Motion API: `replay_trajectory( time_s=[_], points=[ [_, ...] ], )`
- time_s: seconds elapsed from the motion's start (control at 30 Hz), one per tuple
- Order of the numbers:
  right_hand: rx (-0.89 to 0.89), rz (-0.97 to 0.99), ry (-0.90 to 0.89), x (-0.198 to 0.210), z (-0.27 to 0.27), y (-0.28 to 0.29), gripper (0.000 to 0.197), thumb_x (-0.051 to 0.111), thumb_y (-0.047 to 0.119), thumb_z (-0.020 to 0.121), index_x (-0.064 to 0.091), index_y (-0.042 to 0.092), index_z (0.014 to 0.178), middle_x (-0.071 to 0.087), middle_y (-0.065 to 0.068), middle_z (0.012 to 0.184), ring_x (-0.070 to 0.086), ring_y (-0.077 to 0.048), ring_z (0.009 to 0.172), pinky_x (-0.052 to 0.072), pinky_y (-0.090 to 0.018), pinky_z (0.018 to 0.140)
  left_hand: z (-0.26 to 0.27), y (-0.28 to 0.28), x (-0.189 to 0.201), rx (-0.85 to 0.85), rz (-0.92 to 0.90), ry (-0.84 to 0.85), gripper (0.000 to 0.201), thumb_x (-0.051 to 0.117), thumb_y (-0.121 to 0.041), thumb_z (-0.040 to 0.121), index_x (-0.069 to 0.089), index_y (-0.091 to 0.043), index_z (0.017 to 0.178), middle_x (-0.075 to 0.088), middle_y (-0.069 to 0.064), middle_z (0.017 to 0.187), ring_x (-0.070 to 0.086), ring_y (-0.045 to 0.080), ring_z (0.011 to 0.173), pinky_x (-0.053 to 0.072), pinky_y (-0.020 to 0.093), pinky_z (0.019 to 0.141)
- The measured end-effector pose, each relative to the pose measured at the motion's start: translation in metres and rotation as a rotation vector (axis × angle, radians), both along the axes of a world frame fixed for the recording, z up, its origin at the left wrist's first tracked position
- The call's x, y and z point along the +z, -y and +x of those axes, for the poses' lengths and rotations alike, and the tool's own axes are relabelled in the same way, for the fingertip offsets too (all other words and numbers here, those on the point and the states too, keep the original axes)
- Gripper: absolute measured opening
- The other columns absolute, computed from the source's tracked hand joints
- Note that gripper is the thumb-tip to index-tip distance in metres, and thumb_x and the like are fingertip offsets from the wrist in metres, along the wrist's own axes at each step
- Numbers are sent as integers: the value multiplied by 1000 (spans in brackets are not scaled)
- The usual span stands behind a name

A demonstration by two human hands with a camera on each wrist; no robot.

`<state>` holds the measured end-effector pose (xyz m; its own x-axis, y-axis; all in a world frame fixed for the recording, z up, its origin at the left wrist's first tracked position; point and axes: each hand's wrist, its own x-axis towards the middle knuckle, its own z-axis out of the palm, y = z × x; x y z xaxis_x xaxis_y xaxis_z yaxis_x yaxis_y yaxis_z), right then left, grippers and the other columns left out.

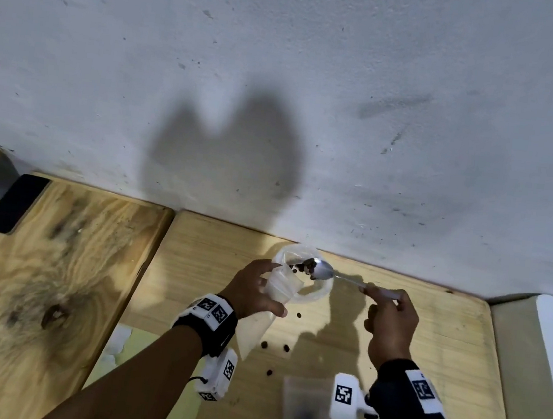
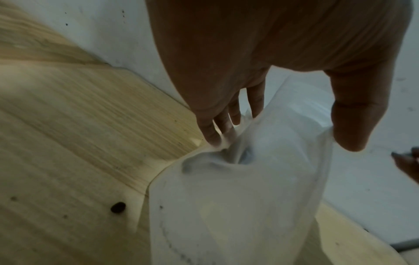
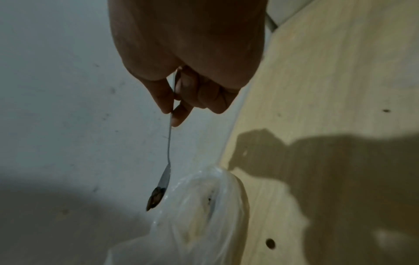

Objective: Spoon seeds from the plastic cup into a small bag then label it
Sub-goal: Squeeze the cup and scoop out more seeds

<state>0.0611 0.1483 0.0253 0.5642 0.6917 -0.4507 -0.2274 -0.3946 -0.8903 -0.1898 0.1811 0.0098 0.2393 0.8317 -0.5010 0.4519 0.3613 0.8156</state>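
Filling is under way: the left hand pinches the small bag open beside the plastic cup, the right hand pinches a loaded spoon above it, seeds lie spilled on the surface, and labelling remains.

Probably a plain domestic or improvised work corner: bare wooden tabletops butted against a scuffed, stained whitewashed wall; no fixtures identify it further.

Bare forearms, each with a black wrist strap bearing white square-coded marker tiles; a white camera module with black cable hangs beneath each wrist.
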Motion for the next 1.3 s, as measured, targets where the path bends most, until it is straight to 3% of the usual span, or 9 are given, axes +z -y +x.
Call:
replay_trajectory(
  time_s=[0.13, 0.3, 0.43, 0.6, 0.7, 0.9, 1.1, 1.17, 1.3],
  points=[
    [199, 196, 110, 34, -9, -3, 17, 69, -2, 86, 55, -11, 87, 56, -4, 55, 37, -9, 44, 31, -21, 45, 0, 3, -4, -15, 22, -20, 96, 93, -19, 55, 44, -25, 137, 43, -6, 137, 51, 17, 114, 45, 28, 83],
    [499, 291, 348, 51, -29, -1, 26, 79, 3, 82, 56, 12, 75, 72, -4, 75, 45, -11, 49, 34, -19, 49, 2, 3, -6, -41, 49, -49, 96, 93, -20, 55, 44, -24, 137, 41, -6, 139, 48, 16, 114, 44, 26, 83],
    [309, 316, 276, 43, -30, -1, 21, 78, 2, 82, 60, 11, 79, 72, -9, 80, 57, -12, 61, 39, -21, 53, 0, 5, -6, -36, 93, -46, 95, 93, -18, 54, 45, -23, 136, 37, -8, 139, 46, 13, 116, 42, 23, 87],
    [-122, 79, 101, 10, -23, 2, 16, 69, 25, 71, 56, 20, 64, 62, -18, 68, 39, -20, 51, 33, -36, 58, -8, 13, -9, 62, 185, -51, 96, 95, -27, 48, 49, -25, 132, 38, -8, 134, 50, 17, 118, 48, 28, 92],
    [-108, -81, 138, -8, -29, 2, 23, 64, 30, 71, 52, 14, 60, 52, -18, 60, 38, -24, 51, 35, -37, 57, -14, 18, -7, 182, 245, -53, 94, 94, -27, 50, 50, -24, 133, 44, -5, 125, 55, 15, 105, 50, 28, 86],
    [107, -248, 57, -30, -38, 8, 16, 71, 17, 83, 66, 4, 74, 66, -26, 76, 38, -22, 47, 31, -27, 46, -18, 21, 6, 209, 273, -14, 94, 93, -30, 52, 49, -27, 135, 47, -2, 120, 55, 14, 101, 48, 25, 81],
    [338, -272, 459, -10, -33, 26, 41, 77, 22, 83, 65, 20, 122, 67, -11, 114, 65, -31, 102, 50, -33, 80, -15, 20, 25, 149, 318, 19, 89, 92, -31, 52, 50, -33, 131, 50, -4, 122, 57, 8, 97, 45, 13, 73],
    [382, -51, 435, 15, -41, 26, 21, 69, 16, 88, 68, 28, 106, 70, -9, 96, 67, -23, 88, 52, -32, 72, -14, 20, 31, 101, 324, 33, 90, 88, -41, 47, 52, -32, 129, 51, -4, 123, 57, 7, 96, 44, 10, 72],
    [807, 67, 111, 74, -67, 17, 35, 44, -3, 92, 71, 18, 102, 59, -11, 65, 44, -4, 44, 33, -16, 44, -10, 23, 40, -1, 304, 51, 97, 85, -49, 41, 51, -33, 131, 52, -8, 124, 57, 8, 102, 50, 17, 77]
  ],
)
